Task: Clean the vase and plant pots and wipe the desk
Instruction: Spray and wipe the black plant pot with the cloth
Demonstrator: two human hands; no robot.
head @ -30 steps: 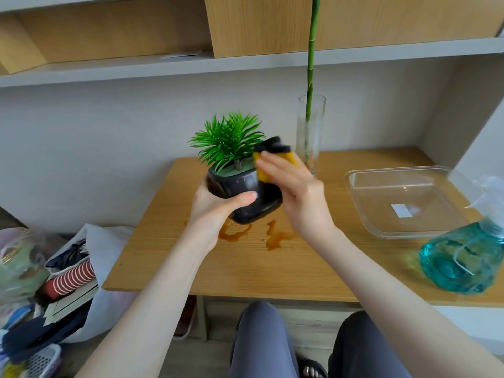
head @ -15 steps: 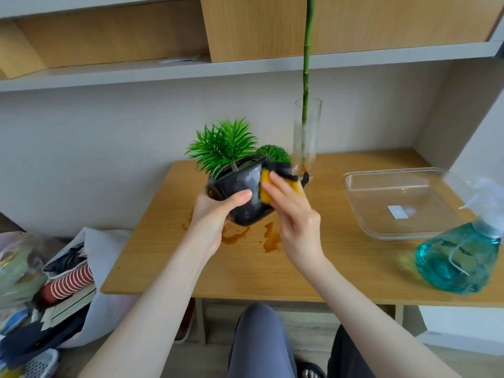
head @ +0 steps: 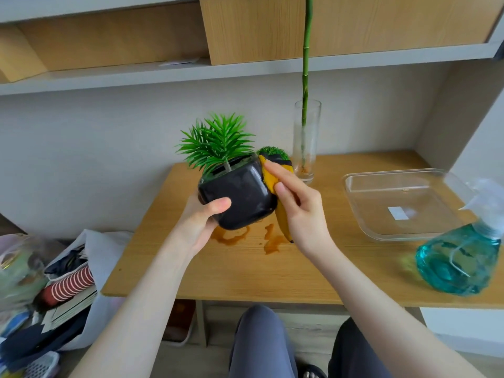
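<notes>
the left hand (head: 201,219) grips a black plant pot (head: 240,199) with a spiky green plant (head: 218,143), holding it tilted in the air above the wooden worktop (head: 245,268), thumb curled across its near face. the right hand (head: 300,208) pinches a yellow cloth (head: 270,178) and presses it against the pot's right side, the cloth hanging down past the palm. brown spill marks (head: 270,238) lie on the worktop right under the pot. just behind the cloth peeks a second small mossy plant (head: 272,151), and beside it a tall glass vase (head: 306,143) stands upright with one green stem (head: 306,64). a clear tray (head: 403,175) and a teal spray bottle (head: 458,260) sit off to the right.
</notes>
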